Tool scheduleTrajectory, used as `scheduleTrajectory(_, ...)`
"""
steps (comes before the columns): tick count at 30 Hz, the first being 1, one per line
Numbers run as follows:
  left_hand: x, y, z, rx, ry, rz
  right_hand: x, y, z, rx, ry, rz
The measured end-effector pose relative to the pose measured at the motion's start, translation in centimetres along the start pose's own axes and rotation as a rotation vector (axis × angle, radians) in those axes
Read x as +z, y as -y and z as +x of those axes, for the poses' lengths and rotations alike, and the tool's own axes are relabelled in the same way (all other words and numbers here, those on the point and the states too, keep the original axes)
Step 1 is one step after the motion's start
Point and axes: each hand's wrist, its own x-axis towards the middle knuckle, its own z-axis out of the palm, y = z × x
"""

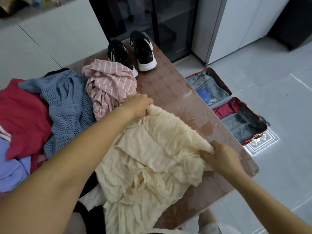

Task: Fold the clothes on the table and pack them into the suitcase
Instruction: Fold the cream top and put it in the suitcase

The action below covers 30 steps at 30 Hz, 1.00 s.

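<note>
On the desk, near edge: one cream crinkled garment, spread loosely, its lower part hanging off the near side.
- Left hand: fingers curled tight round the garment's far bunched corner.
- Right hand: fingers and thumb clenched on the garment's right bunched corner, near the desk's right edge. The cloth runs stretched between the two hands.
- Pink white-striped garment: crumpled, just beyond the left hand, touching the cream cloth.
- Blue open-knit sweater: heaped left of the striped piece.
- Red garment: far left, partly under the sweater.
- Lavender garment: at the left edge of view, below the red one.
- Pair of black sneakers with white soles: far end of the desk, side by side.
- Red hard-shell suitcase: lying open on the tiled floor, right of the desk; grey lining; a dark red garment across its middle.
</note>
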Motion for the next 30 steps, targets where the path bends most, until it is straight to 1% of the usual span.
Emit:
scheduleTrajectory(2,-1.0,-0.3,0.5,-0.018,-0.13,-0.138,-1.7,-0.4,0.8,0.032,-0.069,0.059)
scheduleTrajectory(4,-1.6,-0.5,0.8,-0.026,-0.194,-0.266,-3.4,-0.2,1.0,0.028,-0.153,0.095)
scheduleTrajectory(6,-1.8,-0.2,0.7,-0.014,-0.192,-0.28,-4.1,0.7,0.2,0.006,-0.181,0.132)
scheduleTrajectory(8,-1.6,0.7,-0.3,0.015,-0.207,-0.226,-3.8,2.0,-1.4,-0.05,-0.18,0.129)
scheduleTrajectory(10,-1.1,2.2,-1.9,0.052,-0.251,-0.207,-2.6,3.5,-3.5,-0.2,-0.239,0.068)
scheduleTrajectory(12,-0.2,3.9,-4.0,0.091,-0.272,-0.202,-1.0,4.8,-5.3,-0.416,-0.308,-0.009)
scheduleTrajectory(13,0.2,4.8,-5.1,0.11,-0.273,-0.191,-0.3,5.2,-6.0,-0.515,-0.308,-0.039)
scheduleTrajectory(16,2.0,7.2,-8.8,0.12,-0.289,-0.17,1.7,6.3,-7.5,-0.716,-0.25,-0.079)
scheduleTrajectory(18,3.7,8.3,-11.3,0.145,-0.342,-0.166,3.2,6.6,-8.3,-0.809,-0.173,-0.114)
scheduleTrajectory(19,4.7,8.7,-12.5,0.152,-0.341,-0.143,4.0,6.6,-8.7,-0.848,-0.12,-0.134)
scheduleTrajectory(20,5.7,8.9,-13.7,0.153,-0.314,-0.106,4.8,6.5,-9.0,-0.878,-0.064,-0.15)
scheduleTrajectory(22,7.6,8.9,-15.8,0.13,-0.209,-0.049,5.9,6.1,-9.4,-0.937,0.039,-0.223)
scheduleTrajectory(24,9.1,8.9,-16.9,0.083,-0.134,-0.055,6.4,5.8,-9.3,-0.979,0.094,-0.34)
scheduleTrajectory(26,9.4,8.6,-17.3,0.011,-0.156,-0.12,6.3,5.6,-9.1,-1.01,0.094,-0.379)
scheduleTrajectory(28,9.0,8.0,-17.0,-0.066,-0.223,-0.297,6.3,5.7,-9.2,-1.031,0.065,-0.36)
scheduleTrajectory(30,8.1,7.2,-16.0,-0.151,-0.309,-0.498,6.2,6.1,-9.1,-1.01,0.026,-0.286)
